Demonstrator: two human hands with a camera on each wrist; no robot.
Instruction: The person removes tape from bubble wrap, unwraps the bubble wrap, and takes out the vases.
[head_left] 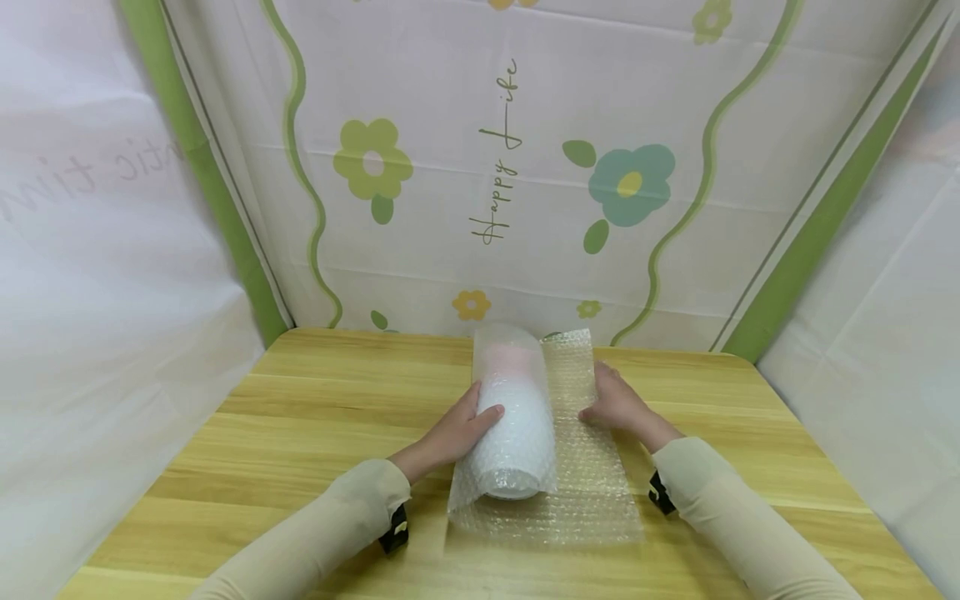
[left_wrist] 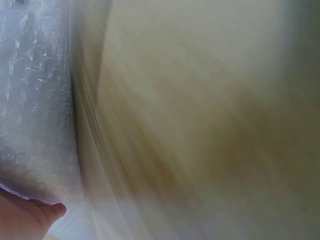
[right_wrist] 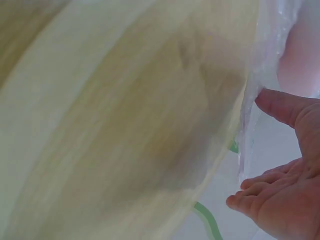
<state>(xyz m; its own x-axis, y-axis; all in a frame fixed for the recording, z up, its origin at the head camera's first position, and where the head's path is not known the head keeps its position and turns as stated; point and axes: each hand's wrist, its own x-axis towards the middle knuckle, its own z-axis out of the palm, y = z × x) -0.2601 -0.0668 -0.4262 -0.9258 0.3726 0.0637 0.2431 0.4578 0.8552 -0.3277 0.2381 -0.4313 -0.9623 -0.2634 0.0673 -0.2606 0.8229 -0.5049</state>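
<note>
A white cylinder [head_left: 513,433] with a pinkish band near its far end lies on the table, rolled in clear bubble wrap [head_left: 588,492]. A loose flap of the wrap spreads to its right and toward the near side. My left hand [head_left: 455,427] holds the roll from its left side, thumb over the top; its thumb [left_wrist: 56,212] shows against the wrap in the left wrist view. At the flap's right edge is my right hand [head_left: 621,402], its thumb touching the wrap. The right wrist view shows that thumb [right_wrist: 280,106] and the fingers spread well apart.
Under everything is a wood-grain table [head_left: 322,433]. A white fabric wall [head_left: 442,100] with printed flowers and lettering rises behind it, and more fabric panels [head_left: 97,292] stand left and right. Each wrist carries a small black device [head_left: 393,532].
</note>
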